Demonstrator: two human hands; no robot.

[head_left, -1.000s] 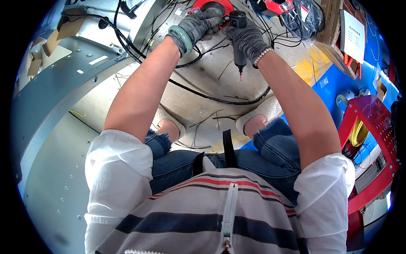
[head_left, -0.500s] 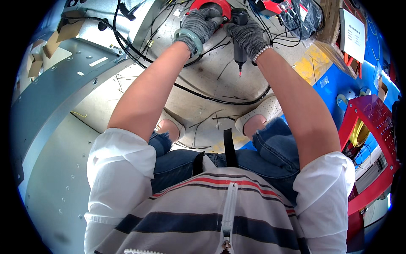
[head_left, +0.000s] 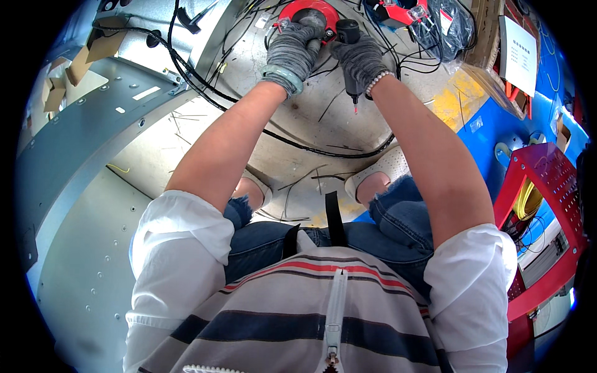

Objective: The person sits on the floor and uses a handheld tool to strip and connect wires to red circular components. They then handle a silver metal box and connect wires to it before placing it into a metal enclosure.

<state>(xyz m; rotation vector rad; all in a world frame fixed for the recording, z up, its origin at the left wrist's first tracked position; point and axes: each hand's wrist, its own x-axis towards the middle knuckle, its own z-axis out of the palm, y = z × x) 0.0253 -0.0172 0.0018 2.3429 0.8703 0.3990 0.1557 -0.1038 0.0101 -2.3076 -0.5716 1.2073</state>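
My left hand (head_left: pixel 291 53), in a grey knit glove, is curled over the near side of a red ring-shaped part (head_left: pixel 331 13) at the top of the view. Its fingertips reach into the ring's opening and are partly hidden. My right hand (head_left: pixel 362 61), gloved alike, grips a black power screwdriver (head_left: pixel 350 84) just right of the ring. The screwdriver's narrow bit, with a red tip, points back toward me. Black cables (head_left: pixel 323 149) loop across the pale floor beneath both hands.
A grey metal panel (head_left: pixel 87 124) curves along my left, with a T-shaped black tool (head_left: pixel 188 21) beyond it. Cardboard (head_left: pixel 485 37), a plastic bag (head_left: pixel 448 28) and red-black parts (head_left: pixel 407 11) lie far right. A red perforated frame (head_left: pixel 547 171) stands nearer. Cable scraps litter the floor.
My left hand has shifted slightly toward me, showing more of the red ring. My right hand has tilted a little with the screwdriver, still gripping it. The whole view has shifted slightly.
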